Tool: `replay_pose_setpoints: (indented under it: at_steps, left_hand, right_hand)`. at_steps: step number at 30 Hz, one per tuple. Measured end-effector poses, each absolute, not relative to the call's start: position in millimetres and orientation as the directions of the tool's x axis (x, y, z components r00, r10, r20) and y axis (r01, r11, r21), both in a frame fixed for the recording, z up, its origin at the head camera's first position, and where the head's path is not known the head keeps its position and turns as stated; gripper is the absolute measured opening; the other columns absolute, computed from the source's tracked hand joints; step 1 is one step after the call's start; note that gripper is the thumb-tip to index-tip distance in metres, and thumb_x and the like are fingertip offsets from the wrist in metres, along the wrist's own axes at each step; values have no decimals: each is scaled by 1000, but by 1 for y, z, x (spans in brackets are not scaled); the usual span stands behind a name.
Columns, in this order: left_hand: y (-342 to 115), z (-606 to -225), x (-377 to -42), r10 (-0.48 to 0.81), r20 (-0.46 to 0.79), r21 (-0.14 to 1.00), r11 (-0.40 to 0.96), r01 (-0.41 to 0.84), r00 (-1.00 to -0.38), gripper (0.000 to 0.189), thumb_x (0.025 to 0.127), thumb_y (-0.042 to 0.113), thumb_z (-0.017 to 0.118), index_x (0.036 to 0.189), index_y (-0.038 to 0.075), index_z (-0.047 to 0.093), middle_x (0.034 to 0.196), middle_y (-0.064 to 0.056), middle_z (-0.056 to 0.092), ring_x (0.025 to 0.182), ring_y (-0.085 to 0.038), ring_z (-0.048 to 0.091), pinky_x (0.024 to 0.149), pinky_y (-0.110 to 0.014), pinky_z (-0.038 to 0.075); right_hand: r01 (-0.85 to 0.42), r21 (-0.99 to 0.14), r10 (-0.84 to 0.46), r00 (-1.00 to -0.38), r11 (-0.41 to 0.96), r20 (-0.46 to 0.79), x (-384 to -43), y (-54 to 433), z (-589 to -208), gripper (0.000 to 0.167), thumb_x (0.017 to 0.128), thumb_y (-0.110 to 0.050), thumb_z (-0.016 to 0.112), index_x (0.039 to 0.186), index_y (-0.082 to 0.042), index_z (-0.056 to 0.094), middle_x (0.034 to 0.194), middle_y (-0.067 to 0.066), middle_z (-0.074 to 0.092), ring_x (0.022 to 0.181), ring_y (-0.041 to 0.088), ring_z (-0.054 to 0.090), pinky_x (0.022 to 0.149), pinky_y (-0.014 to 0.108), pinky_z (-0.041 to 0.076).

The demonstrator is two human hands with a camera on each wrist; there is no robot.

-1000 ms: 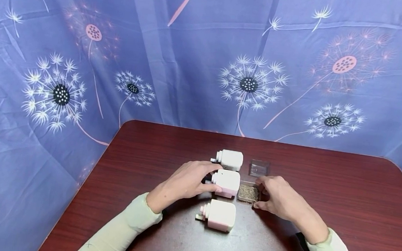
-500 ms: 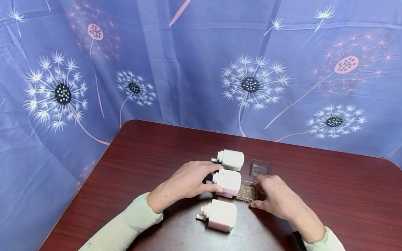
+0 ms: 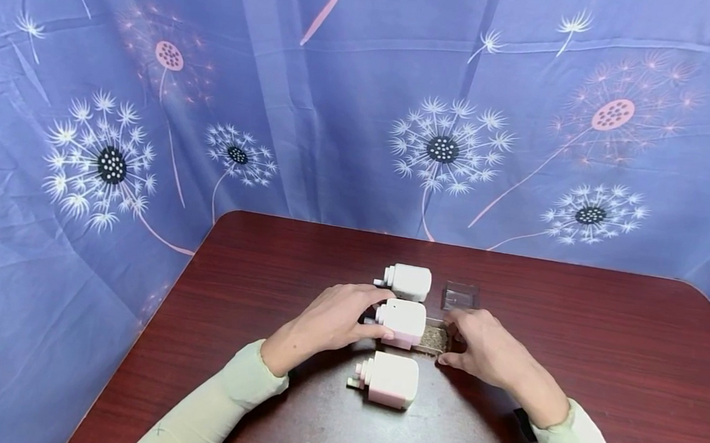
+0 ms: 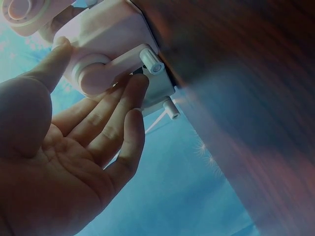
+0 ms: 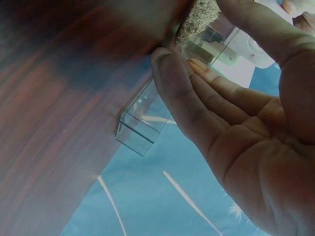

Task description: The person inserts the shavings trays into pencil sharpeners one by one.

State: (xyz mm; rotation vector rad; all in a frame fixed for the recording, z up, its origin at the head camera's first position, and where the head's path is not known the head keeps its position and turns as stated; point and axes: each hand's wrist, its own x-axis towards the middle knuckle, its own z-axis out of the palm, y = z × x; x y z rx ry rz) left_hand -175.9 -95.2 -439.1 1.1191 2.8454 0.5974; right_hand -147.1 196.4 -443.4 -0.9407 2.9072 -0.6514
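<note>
In the head view three pale pencil sharpeners with side cranks stand in a row. My left hand [image 3: 336, 317] grips the middle pencil sharpener [image 3: 403, 320] from its crank side, thumb near and fingers far. In the left wrist view its crank [image 4: 118, 66] lies by my fingers. My right hand [image 3: 489, 350] pinches a clear shavings drawer [image 5: 211, 51] by its sides. Tan pencil shavings [image 3: 433, 339] fill the drawer. Its left end meets the right end of the middle sharpener, and that sharpener hides part of it.
Behind the middle one is the far pencil sharpener [image 3: 410, 282]; the near pencil sharpener [image 3: 392, 380] stands in front. A second clear drawer [image 3: 460, 296] lies at the back right, just beyond my right hand. The brown table [image 3: 607, 331] ends at a patterned blue cloth [image 3: 353, 107].
My right hand has slid the shavings drawer left against the middle sharpener, so less of the drawer shows. My left hand keeps its grip in the same place.
</note>
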Motion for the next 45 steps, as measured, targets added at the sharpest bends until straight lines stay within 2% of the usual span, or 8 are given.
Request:
replay_pose_setpoints:
  at_steps: [9, 20, 29, 38, 45]
  left_hand:
    - [-94, -439, -176, 663, 101, 361, 671, 648, -742, 59, 96, 50, 76, 146, 19, 63, 133, -1, 72, 115, -17, 71, 92, -40, 58]
    - [-95, -440, -176, 667, 110, 353, 667, 657, -737, 59, 96, 50, 76, 145, 19, 63, 132, 0, 72, 112, -16, 71, 90, -39, 59]
    - [-95, -438, -176, 667, 93, 352, 673, 651, -740, 61, 96, 51, 76, 147, 18, 62, 133, -1, 72, 113, -17, 71, 92, -40, 58]
    - [-95, -439, -177, 669, 95, 348, 672, 654, -737, 61, 96, 50, 76, 147, 18, 62, 134, -1, 71, 115, -17, 71, 93, -39, 58]
    - [-96, -439, -176, 669, 100, 351, 670, 655, -737, 60, 96, 50, 76, 146, 19, 63, 131, 0, 72, 111, -16, 71, 90, -39, 58]
  right_hand:
    - [-574, -381, -575, -809, 724, 126, -147, 192, -444, 41, 73, -17, 98, 91, -7, 63, 74, -6, 57, 65, 5, 48, 58, 28, 46]
    - [-585, -399, -582, -801, 706, 142, -148, 187, -443, 38, 75, -14, 97, 99, -3, 69, 80, -4, 64, 71, 8, 57, 63, 29, 51]
    - [-581, -395, -580, -803, 712, 138, -148, 184, -444, 37, 75, -14, 97, 94, -6, 67, 74, -8, 55, 68, 4, 46, 60, 26, 45]
    - [-569, -381, -571, -812, 729, 120, -150, 178, -446, 37, 75, -15, 97, 90, -7, 63, 71, -5, 52, 65, 6, 43, 57, 25, 40]
    - [-575, -382, -579, -807, 723, 117, -151, 174, -446, 37, 75, -14, 96, 90, -5, 64, 73, -3, 58, 65, 6, 47, 57, 25, 44]
